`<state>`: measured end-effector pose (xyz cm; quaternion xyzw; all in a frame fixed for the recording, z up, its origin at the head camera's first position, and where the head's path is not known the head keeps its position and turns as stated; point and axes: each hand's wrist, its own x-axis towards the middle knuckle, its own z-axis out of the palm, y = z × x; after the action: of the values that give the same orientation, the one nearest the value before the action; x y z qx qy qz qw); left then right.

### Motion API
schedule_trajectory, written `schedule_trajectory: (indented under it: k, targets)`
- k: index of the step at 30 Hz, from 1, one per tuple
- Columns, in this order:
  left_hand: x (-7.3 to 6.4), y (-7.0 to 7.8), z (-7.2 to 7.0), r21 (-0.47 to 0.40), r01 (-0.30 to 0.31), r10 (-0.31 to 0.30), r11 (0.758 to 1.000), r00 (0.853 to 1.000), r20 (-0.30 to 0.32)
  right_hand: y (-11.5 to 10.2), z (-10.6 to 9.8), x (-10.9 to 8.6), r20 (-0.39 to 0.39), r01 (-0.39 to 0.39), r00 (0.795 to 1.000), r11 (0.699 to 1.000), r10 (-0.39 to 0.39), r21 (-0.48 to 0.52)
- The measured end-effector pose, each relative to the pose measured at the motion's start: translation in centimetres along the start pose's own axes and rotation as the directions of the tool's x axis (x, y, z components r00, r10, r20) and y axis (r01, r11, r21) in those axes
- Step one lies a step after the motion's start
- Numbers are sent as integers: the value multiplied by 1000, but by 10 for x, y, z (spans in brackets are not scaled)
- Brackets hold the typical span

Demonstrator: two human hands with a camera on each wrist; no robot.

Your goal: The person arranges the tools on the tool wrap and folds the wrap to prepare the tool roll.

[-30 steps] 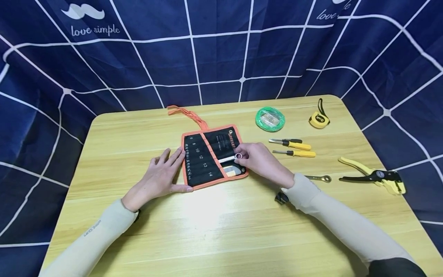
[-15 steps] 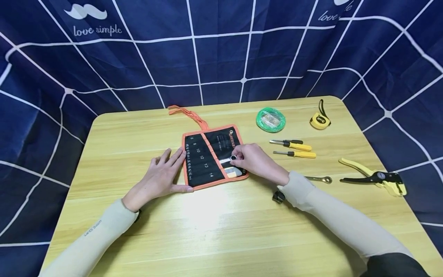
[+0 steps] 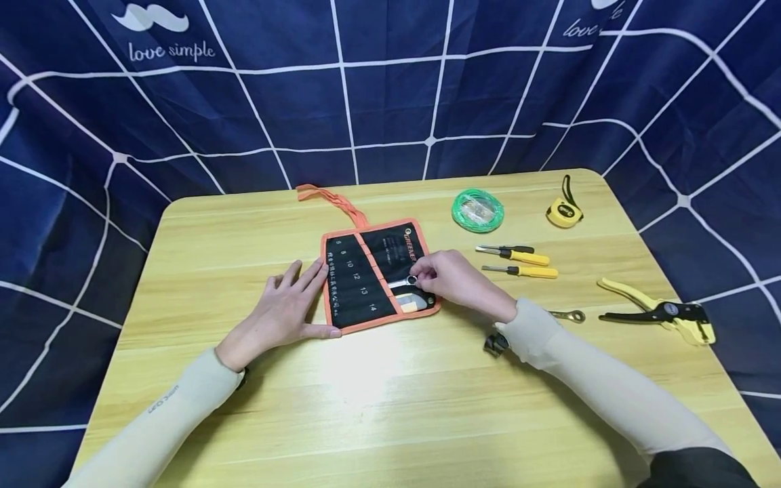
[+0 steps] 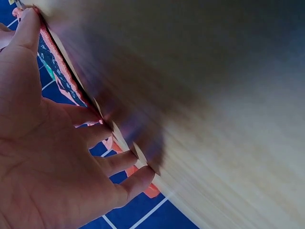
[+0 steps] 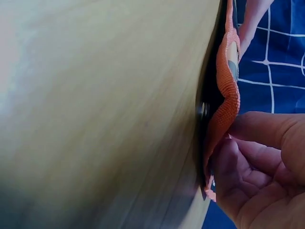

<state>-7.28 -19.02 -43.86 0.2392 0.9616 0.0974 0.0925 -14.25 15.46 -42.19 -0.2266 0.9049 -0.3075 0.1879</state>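
Note:
A black tool pouch (image 3: 350, 278) with orange trim and printed sizes lies flat on the table. My left hand (image 3: 281, 315) rests at its left edge, fingers spread and fairly straight, thumb at the lower corner. With curled fingers, my right hand (image 3: 454, 281) pinches the ring end of a silver wrench (image 3: 399, 282), whose other end is hidden in a pouch slot. Below that wrench, a grey and cream flat object (image 3: 410, 302) pokes out of another slot. In the right wrist view, the right fingertips meet by the orange trim (image 5: 224, 112); the wrench is hidden there.
Right of the pouch lie screwdrivers with yellow handles (image 3: 531, 272), a second wrench (image 3: 570, 316) partly behind the right sleeve, and yellow-black pliers (image 3: 668, 312). Farther back are a green wire coil (image 3: 478, 210) and a tape measure (image 3: 564, 212). Orange ties (image 3: 335, 201) trail behind the pouch.
The right hand and the wrench's ring end moved left, deeper over the pouch, then the hand shifted slightly back right. The left hand stays in place.

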Motion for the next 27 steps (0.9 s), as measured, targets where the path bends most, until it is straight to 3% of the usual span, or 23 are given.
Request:
schedule_trajectory:
  k: [8,15,27]
  targets:
    - [0,-1,0,10,9,-9,1000,1000,9,3,-1,2,-19,11,1000,998,-10,57]
    - [1,-1,1,0,2,-2,1000,1000,-1,4,-2,-5,-87,20,996,984,-5,176]
    - [3,2,-3,23,8,-8,1000,1000,26,9,-7,-20,-148,23,989,965,16,260]
